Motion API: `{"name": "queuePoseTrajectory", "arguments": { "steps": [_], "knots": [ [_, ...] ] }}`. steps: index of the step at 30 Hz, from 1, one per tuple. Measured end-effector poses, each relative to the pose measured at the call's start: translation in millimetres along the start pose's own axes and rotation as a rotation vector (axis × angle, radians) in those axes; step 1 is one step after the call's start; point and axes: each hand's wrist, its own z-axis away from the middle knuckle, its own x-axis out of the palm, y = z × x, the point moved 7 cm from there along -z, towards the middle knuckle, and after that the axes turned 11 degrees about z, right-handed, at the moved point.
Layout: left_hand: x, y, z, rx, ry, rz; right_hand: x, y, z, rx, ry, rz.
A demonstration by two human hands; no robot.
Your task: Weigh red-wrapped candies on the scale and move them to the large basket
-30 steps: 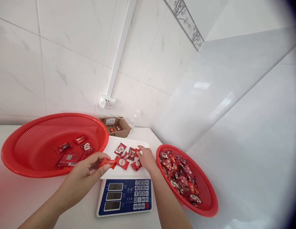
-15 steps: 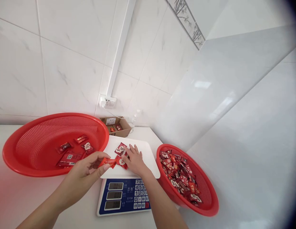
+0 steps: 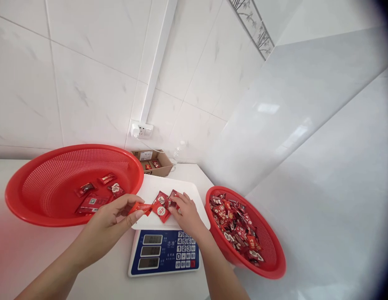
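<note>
Between thumb and fingers, my left hand (image 3: 119,216) pinches a bright red wrapped candy (image 3: 143,207) above the left edge of the scale's white pan (image 3: 184,225). My right hand (image 3: 188,212) is over the middle of the pan, thumb and forefinger closed on a dark red wrapped candy (image 3: 172,201) that its fingers partly cover. Beside it lie a dark red candy with a white label (image 3: 162,198) and a red one with a round pale label (image 3: 161,211). The scale's blue panel (image 3: 165,254) has a keypad and three displays.
A red perforated basket (image 3: 75,156) at the left holds several wrapped packets. Another red basket (image 3: 273,237) at the right is heaped with them. Behind the scale stand a small cardboard box (image 3: 161,169) and a clear bottle (image 3: 178,152), near a wall socket (image 3: 142,130).
My right hand has shifted slightly right, and the candies under it are spread out, one now at its fingertips. My left hand still holds its candy. The scale's top display reads differently.
</note>
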Motion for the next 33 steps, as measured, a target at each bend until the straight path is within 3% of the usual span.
{"name": "queuePoseTrajectory", "arguments": {
  "steps": [5, 11, 22, 29, 33],
  "knots": [
    [1.8, -4, 1, -0.006, -0.032, 0.022, 6, 6, 25, 0.084, -0.078, 0.023],
    [6.7, -4, -1, -0.008, -0.049, 0.03, 4, -10, 41, 0.049, -0.127, -0.006],
    [6.6, -2, 1, 0.015, -0.055, -0.013, 15, 4, 6, 0.069, -0.14, 0.065],
    [1.7, -3, 1, -0.031, -0.038, -0.03, 6, 15, 18, 0.126, -0.088, -0.017],
    [-0.8, 2, -1, -0.008, -0.006, -0.071, 0, 22, 34, 0.121, 0.008, -0.099]
  ]
}}
